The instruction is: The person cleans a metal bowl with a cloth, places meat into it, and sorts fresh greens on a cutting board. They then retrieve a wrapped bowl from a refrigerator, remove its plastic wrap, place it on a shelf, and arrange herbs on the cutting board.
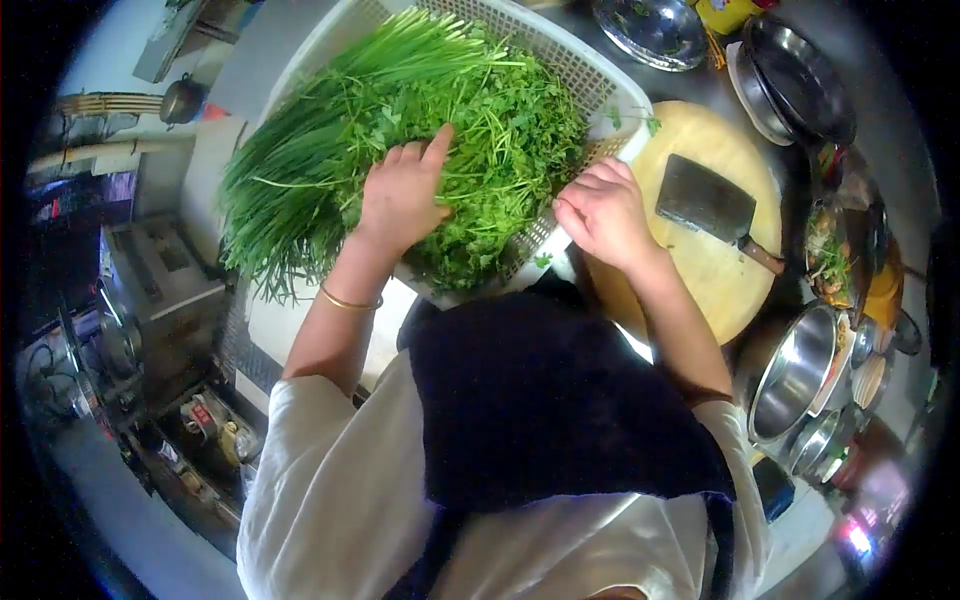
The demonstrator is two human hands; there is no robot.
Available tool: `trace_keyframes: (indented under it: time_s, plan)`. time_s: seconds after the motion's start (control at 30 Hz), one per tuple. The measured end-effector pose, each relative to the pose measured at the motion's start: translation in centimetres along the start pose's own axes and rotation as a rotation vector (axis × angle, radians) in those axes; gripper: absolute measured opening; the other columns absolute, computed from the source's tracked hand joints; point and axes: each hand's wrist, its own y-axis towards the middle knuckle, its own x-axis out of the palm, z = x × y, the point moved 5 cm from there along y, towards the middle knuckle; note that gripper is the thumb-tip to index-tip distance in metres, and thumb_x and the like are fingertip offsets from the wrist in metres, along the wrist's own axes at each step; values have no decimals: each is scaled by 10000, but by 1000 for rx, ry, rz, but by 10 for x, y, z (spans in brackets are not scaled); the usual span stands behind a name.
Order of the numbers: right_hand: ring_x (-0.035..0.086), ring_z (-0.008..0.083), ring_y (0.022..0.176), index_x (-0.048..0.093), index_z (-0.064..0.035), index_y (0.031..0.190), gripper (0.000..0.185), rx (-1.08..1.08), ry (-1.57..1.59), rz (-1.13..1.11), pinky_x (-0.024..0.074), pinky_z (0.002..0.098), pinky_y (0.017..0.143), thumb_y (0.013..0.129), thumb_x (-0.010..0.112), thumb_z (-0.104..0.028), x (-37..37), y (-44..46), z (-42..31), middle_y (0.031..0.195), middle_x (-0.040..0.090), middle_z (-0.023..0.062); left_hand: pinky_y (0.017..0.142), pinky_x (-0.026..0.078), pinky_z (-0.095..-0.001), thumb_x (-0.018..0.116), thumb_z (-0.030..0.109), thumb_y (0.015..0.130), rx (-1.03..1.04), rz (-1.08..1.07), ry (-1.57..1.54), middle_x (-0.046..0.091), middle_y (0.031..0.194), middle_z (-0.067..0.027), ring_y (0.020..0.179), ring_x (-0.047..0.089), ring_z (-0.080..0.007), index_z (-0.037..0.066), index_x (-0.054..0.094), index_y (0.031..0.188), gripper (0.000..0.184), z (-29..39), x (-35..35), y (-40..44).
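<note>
A white plastic basket point(575, 48) holds a heap of leafy green herbs point(500, 170) that look like cilantro. Long green chives or scallions point(290, 195) lie along its left side, some hanging past the rim. My left hand point(400, 195) lies on the herbs, its index finger stretched out and its other fingers bent, with nothing visibly gripped. Over the basket's right rim is my right hand point(605, 215), fingers curled together; what they hold, if anything, is hidden. Just right of it, a cleaver point(705, 198) rests on a round wooden cutting board point(720, 285).
Black pans point(800, 75) and a metal bowl point(655, 30) stand at the back right. A large steel bowl point(795, 375) sits at the right, near the board. A metal cabinet point(165, 280) stands to the left. Loose leaves point(543, 260) lie by the basket's rim.
</note>
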Motion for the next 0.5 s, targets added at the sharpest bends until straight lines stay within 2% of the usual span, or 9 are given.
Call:
trace_keyframes:
  time_s: [0.13,0.2,0.27,0.3,0.33,0.37,0.4,0.43,0.5]
  plan:
    - [553,244,757,622,-83,708,68,11,29,-10,415,365,807,731,634,-145,3,-3,4,711,606,58,731,520,-412,749,112,598,61,39,-144,617,930,-147,874,607,-329,90,338,1388,891,10,5,-5]
    - [560,259,777,626,-84,761,53,75,88,57,421,366,808,722,626,-120,-1,2,3,754,618,63,701,518,-397,740,127,592,142,110,-153,609,881,-132,822,605,-311,79,452,1302,767,22,7,-14]
    - [583,287,812,614,-94,855,155,124,141,111,429,384,811,703,620,-124,-8,7,4,820,619,75,654,513,-385,730,126,568,249,177,-150,592,823,-105,749,594,-288,83,530,1229,692,38,7,-24]
    - [578,304,910,598,-83,938,246,177,253,99,424,415,854,692,610,-88,-8,11,6,944,623,99,629,509,-377,728,127,551,300,213,-157,582,794,-91,712,585,-273,86,565,1193,664,47,9,-29]
    - [551,311,992,591,-80,1002,314,123,214,54,410,427,895,688,607,-74,-11,18,1,1036,601,107,598,500,-369,718,122,527,330,265,-105,562,758,-73,674,569,-253,92,588,1172,659,56,16,-34]
    - [523,318,1073,584,-78,1066,383,66,174,10,395,439,935,684,604,-61,-19,29,-7,1129,579,115,608,510,-356,725,124,545,352,274,-185,581,767,-67,677,581,-248,106,599,1166,634,59,16,-35]
    - [412,323,1236,541,-89,1204,531,20,44,-156,315,479,1038,678,614,-74,-16,33,-14,1294,489,109,639,520,-366,727,124,563,301,247,-264,609,815,-82,720,602,-264,105,595,1172,624,56,16,-34]
    - [295,309,1352,503,-92,1288,647,7,-15,-289,172,522,1121,666,671,-151,-15,37,-23,1382,435,91,669,530,-375,730,125,580,251,221,-342,637,862,-96,762,624,-281,105,591,1179,615,53,15,-32]
    - [229,288,1396,470,-83,1328,753,-104,-7,-423,61,540,1144,641,729,-251,-4,38,-33,1424,404,80,682,532,-384,691,106,608,137,224,-557,646,893,-124,829,635,-304,87,589,1145,547,40,11,-28]
